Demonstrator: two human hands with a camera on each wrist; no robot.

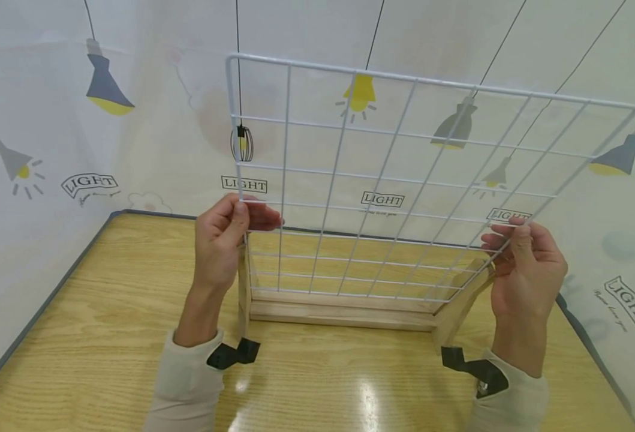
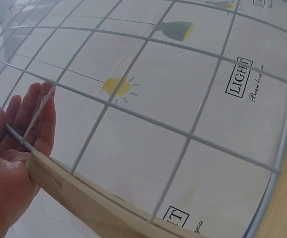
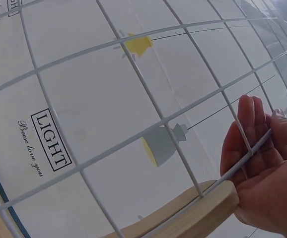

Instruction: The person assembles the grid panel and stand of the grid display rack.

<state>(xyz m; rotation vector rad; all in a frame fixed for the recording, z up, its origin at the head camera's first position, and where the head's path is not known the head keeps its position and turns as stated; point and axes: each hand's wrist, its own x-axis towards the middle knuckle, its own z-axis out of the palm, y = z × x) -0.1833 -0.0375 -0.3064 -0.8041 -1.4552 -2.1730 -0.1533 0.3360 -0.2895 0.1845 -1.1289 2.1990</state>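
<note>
A white wire grid panel (image 1: 417,79) stands tilted, its lower edge down by the bottom bar of a light wooden stand (image 1: 344,316). My left hand (image 1: 217,246) pinches the panel's left edge wire between thumb and fingers. At the opposite edge, my right hand (image 1: 530,270) holds the wire the same way, thumb on the near side. In the left wrist view, the end of a wooden side piece (image 2: 89,198) sits just below the left palm. A rounded wooden side end (image 3: 208,213) lies close against the right hand in the right wrist view.
Beneath the stand is a wood-grain table (image 1: 107,336) with a dark edge. A pale backdrop (image 1: 306,36) printed with lamps surrounds it at the back and sides. Black straps (image 1: 236,354) hang from both sleeve cuffs.
</note>
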